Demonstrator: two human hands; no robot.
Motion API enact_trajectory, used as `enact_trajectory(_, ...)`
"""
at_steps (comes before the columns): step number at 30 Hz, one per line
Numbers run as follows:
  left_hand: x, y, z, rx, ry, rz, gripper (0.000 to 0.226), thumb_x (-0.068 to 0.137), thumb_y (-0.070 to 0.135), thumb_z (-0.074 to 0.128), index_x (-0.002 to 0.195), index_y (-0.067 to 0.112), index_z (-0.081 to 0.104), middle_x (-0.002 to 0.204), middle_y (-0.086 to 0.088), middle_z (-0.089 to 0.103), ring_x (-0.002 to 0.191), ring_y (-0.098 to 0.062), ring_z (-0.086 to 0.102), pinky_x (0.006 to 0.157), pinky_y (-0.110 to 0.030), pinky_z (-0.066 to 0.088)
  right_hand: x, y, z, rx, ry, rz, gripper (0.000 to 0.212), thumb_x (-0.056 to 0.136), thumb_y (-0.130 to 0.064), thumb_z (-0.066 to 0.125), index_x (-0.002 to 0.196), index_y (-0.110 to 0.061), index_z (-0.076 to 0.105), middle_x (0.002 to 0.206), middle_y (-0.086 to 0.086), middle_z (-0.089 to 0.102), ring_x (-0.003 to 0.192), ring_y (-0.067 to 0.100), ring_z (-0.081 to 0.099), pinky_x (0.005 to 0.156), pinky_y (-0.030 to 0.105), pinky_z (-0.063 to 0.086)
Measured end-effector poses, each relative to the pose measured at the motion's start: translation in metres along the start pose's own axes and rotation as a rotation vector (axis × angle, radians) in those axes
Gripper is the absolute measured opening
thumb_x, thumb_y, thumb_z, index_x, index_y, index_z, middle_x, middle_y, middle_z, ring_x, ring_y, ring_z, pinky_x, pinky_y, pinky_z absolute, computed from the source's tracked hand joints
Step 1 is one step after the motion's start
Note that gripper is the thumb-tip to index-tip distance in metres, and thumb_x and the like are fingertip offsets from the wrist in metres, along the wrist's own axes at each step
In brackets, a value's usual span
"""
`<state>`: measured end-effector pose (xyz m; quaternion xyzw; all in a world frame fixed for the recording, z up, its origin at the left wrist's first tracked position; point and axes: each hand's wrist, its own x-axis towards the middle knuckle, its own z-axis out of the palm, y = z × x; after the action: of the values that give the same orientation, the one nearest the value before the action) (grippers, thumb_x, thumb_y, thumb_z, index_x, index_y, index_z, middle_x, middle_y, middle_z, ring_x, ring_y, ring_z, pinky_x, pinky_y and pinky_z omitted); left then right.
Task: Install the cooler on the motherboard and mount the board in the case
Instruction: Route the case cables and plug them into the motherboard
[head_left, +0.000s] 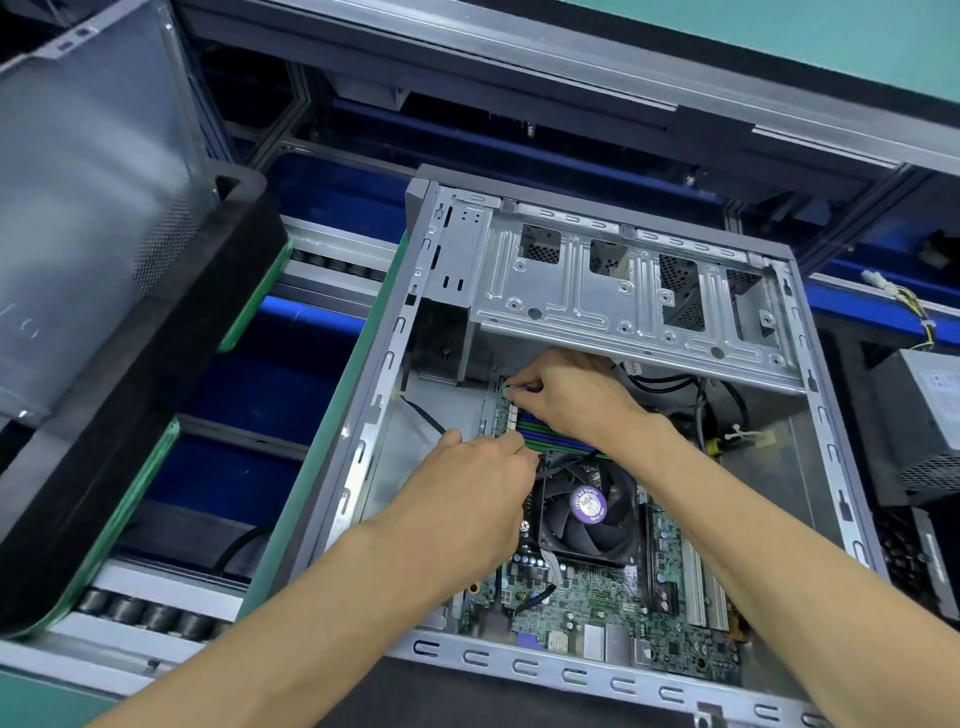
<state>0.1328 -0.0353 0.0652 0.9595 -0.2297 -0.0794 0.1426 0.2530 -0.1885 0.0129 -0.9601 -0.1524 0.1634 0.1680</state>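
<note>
Motherboard (597, 597) lies flat inside the open case (363, 431), cooler (589, 512) seated on it near the board's centre. Left hand (467, 483) rests at the board's left edge, fingers curled; whether it grips anything cannot be told. Right hand (566, 395) pinches a small connector (511, 388) at the board's far left corner, beside the memory slots (550, 436).

I stand at a computer assembly line: a roller conveyor (156, 618) carries padded trays (130, 426), with an open case (613, 291) before me.
</note>
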Motion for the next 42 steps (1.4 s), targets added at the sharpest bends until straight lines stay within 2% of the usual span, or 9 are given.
enact_trajectory(7,-0.001,0.0,-0.001,-0.016,0.001,-0.002,0.029,0.093,0.018,0.049,0.121,0.018,0.056,0.11,0.004,0.055,0.099,-0.017,0.057,0.08,-0.03,0.027,-0.001,-0.001,-0.003,0.106,-0.054,0.098,0.025,0.092,-0.056,0.063,0.103,-0.038,0.075,0.108,-0.015,0.072,0.094,0.01,0.064,0.083,0.03,0.053)
enact_trajectory(10,-0.001,0.0,-0.002,-0.019,-0.006,-0.005,0.026,0.093,0.018,0.048,0.118,0.018,0.056,0.108,0.004,0.055,0.099,-0.017,0.057,0.079,-0.03,0.026,0.004,-0.003,-0.003,0.157,-0.072,0.154,0.028,0.091,-0.058,0.062,0.076,-0.036,0.068,0.086,-0.015,0.07,0.082,0.012,0.065,0.072,0.026,0.046)
enact_trajectory(12,-0.001,0.0,-0.002,-0.012,-0.008,-0.004,0.026,0.094,0.018,0.048,0.119,0.018,0.056,0.109,0.004,0.055,0.099,-0.017,0.057,0.08,-0.031,0.027,0.007,-0.007,-0.004,0.177,-0.08,0.164,0.03,0.091,-0.053,0.065,0.068,-0.035,0.064,0.08,-0.011,0.072,0.078,0.014,0.066,0.067,0.026,0.047)
enact_trajectory(17,-0.001,0.0,-0.001,-0.02,-0.017,-0.015,0.032,0.095,0.019,0.047,0.126,0.019,0.054,0.115,0.005,0.055,0.103,-0.016,0.057,0.09,-0.033,0.034,0.01,-0.011,-0.008,0.269,-0.099,0.229,0.021,0.088,-0.048,0.072,0.076,-0.036,0.06,0.078,-0.019,0.065,0.073,0.008,0.062,0.063,0.024,0.045)
enact_trajectory(22,0.0,-0.001,-0.002,0.001,-0.026,-0.011,0.034,0.096,0.021,0.045,0.129,0.019,0.054,0.118,0.006,0.055,0.104,-0.015,0.057,0.092,-0.034,0.035,0.01,-0.012,-0.007,0.294,-0.097,0.234,0.015,0.088,-0.045,0.073,0.084,-0.034,0.064,0.085,-0.015,0.066,0.077,0.006,0.058,0.061,0.023,0.041)
enact_trajectory(30,0.001,-0.001,-0.002,0.006,-0.067,-0.023,0.031,0.096,0.021,0.042,0.125,0.02,0.055,0.117,0.006,0.055,0.106,-0.016,0.057,0.095,-0.034,0.036,0.001,-0.016,-0.002,0.354,-0.052,0.151,0.017,0.094,-0.028,0.068,0.083,-0.016,0.062,0.087,0.01,0.074,0.073,0.018,0.059,0.066,0.025,0.047)
enact_trajectory(33,0.0,-0.001,-0.001,-0.002,-0.081,-0.035,0.032,0.095,0.02,0.043,0.124,0.02,0.056,0.117,0.006,0.056,0.106,-0.018,0.057,0.096,-0.036,0.037,0.001,-0.016,-0.001,0.362,-0.054,0.153,0.017,0.095,-0.026,0.067,0.082,-0.017,0.059,0.08,0.009,0.071,0.06,0.014,0.056,0.059,0.023,0.044)
enact_trajectory(37,-0.001,-0.001,-0.001,-0.035,-0.082,-0.056,0.03,0.094,0.019,0.045,0.121,0.019,0.058,0.115,0.005,0.058,0.105,-0.02,0.058,0.095,-0.037,0.04,0.002,-0.013,0.003,0.437,-0.054,0.172,0.018,0.097,-0.023,0.066,0.083,-0.015,0.057,0.063,0.002,0.064,0.031,0.002,0.041,0.035,0.014,0.032)
enact_trajectory(42,-0.001,0.002,-0.003,-0.059,-0.096,-0.069,0.032,0.093,0.016,0.046,0.121,0.017,0.06,0.116,0.002,0.06,0.106,-0.022,0.059,0.095,-0.039,0.044,0.003,-0.014,0.004,0.383,-0.022,0.165,0.026,0.095,-0.024,0.069,0.075,-0.021,0.053,0.061,-0.005,0.057,0.034,-0.002,0.045,0.034,0.009,0.029)
